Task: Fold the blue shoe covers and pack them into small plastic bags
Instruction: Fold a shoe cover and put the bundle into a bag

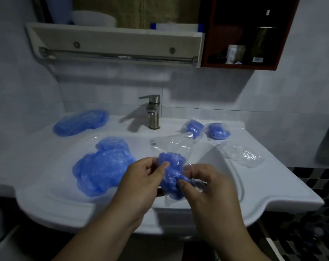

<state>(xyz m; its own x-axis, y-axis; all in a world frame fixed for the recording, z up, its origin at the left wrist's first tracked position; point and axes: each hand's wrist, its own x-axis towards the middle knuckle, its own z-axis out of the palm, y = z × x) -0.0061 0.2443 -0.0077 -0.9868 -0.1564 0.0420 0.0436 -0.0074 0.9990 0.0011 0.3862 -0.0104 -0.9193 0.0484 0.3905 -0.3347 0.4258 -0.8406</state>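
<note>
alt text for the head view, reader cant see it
The left hand and right hand pinch a bunched blue shoe cover partly inside a clear plastic bag above a white washbasin. Loose blue covers lie left; two packed bags and an empty bag lie right of the faucet.

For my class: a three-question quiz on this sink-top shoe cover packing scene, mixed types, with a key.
1. True or false: the left hand and right hand both hold a blue shoe cover.
2. How many packed bags lie right of the faucet?
3. The loose shoe cover pile lies: A in the sink basin; B on the floor; C in a drawer.
Key: 1 true; 2 two; 3 A.
</note>
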